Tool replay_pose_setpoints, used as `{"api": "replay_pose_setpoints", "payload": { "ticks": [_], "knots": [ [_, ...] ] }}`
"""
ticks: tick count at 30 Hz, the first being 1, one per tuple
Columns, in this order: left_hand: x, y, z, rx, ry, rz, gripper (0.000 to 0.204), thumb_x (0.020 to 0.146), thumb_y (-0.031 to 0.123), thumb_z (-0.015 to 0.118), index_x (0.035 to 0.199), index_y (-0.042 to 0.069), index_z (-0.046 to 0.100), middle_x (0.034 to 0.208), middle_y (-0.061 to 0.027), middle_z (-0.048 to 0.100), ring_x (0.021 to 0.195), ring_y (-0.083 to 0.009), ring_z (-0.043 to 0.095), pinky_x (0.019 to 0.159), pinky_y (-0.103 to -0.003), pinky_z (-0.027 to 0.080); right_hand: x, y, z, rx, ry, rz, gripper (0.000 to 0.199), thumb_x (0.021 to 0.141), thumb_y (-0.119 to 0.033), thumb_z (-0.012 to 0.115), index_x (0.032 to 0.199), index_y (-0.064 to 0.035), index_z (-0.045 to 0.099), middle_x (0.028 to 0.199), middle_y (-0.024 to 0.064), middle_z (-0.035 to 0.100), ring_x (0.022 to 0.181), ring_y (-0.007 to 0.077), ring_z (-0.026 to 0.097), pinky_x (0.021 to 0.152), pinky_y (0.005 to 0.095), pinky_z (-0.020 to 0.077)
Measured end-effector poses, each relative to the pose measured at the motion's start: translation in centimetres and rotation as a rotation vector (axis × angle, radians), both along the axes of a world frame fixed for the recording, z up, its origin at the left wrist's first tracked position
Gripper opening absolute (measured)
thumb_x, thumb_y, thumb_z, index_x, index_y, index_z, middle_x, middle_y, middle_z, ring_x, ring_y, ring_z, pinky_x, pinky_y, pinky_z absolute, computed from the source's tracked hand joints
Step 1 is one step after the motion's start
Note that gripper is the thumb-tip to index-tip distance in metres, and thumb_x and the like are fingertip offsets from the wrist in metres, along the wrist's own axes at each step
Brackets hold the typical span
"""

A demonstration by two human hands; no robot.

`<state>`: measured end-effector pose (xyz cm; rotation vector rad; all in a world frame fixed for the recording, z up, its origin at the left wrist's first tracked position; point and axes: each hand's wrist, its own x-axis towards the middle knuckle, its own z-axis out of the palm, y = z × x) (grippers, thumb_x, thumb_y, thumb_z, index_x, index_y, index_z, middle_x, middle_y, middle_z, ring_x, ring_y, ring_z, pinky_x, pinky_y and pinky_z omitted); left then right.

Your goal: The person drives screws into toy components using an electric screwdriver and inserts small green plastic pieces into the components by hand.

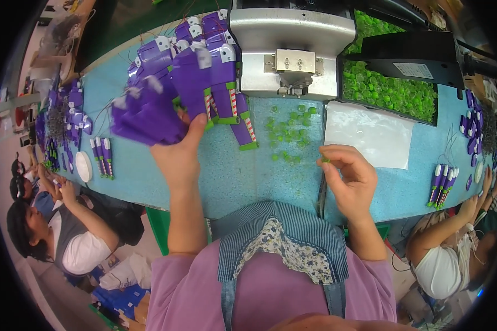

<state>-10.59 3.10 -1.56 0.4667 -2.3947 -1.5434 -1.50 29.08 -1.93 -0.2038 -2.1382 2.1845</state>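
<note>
My left hand (176,157) is closed around a cluster of purple plastic parts (149,113) with white ends, smeared by motion. Just beyond it lies a pile of similar purple parts (154,54) with white tips and thin wires, some with green ends and red-and-white striped strips (250,129). To the right, my right hand (354,179) pinches a small green piece (325,160) between thumb and fingers; most of that piece is hidden. Between the hands, loose small green caps (295,132) are scattered on the blue table (232,176).
A metal machine (290,30) with a small clamp-like fixture (295,66) stands at the far middle. Right of it are a bin of green caps (389,88), a black device (408,55) and a white sheet (367,135). People sit at both sides, near more purple parts (102,157).
</note>
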Motion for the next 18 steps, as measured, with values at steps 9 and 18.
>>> {"api": "replay_pose_setpoints", "payload": {
  "ticks": [9,18],
  "knots": [
    [6.3,5.1,2.7,0.881,-0.182,-0.515,0.041,0.081,-0.002,0.068,0.120,-0.001,0.053,0.106,-0.0118,0.063,0.090,-0.0212,0.065,0.076,-0.034,0.054,-0.2,-1.6,2.4,0.206,0.259,0.127,0.028,0.077,0.011,0.067,0.104,0.0044,0.061,0.099,0.0172,0.068,0.081,0.0267,0.066,0.071,0.0320,0.0543],
    [6.7,7.5,2.0,0.809,-0.358,-0.546,0.021,0.082,0.003,0.073,0.102,0.001,0.066,0.098,-0.0042,0.066,0.087,-0.0096,0.062,0.075,-0.025,0.050,0.6,-2.3,2.4,0.500,0.489,0.089,0.036,0.074,0.007,0.073,0.106,0.0042,0.059,0.101,0.0190,0.068,0.078,0.0291,0.066,0.066,0.0326,0.0533]
  ]
}}
